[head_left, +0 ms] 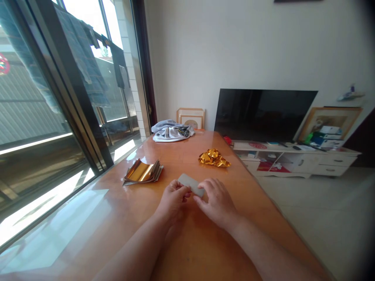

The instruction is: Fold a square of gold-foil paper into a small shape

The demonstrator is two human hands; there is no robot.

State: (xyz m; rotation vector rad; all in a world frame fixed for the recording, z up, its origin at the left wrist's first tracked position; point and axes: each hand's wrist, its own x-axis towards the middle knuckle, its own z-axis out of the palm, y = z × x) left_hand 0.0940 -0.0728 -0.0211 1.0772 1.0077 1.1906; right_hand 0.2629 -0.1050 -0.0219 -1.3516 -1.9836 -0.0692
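A small grey folded paper sheet (190,182) lies on the orange wooden table (187,242) in front of me. My left hand (172,200) pinches its near left edge with thumb and fingers closed. My right hand (217,202) presses its near right end, fingers curled down onto the sheet. A stack of gold foil sheets (143,172), the top one curling up, sits to the left of my hands. A pile of folded gold foil pieces (214,158) rests farther back on the right.
A bundled grey cloth (172,131) lies at the table's far end before a picture frame (191,117). A large window (58,117) runs along the left. A dark TV (263,113) stands on a white low cabinet (299,158) to the right.
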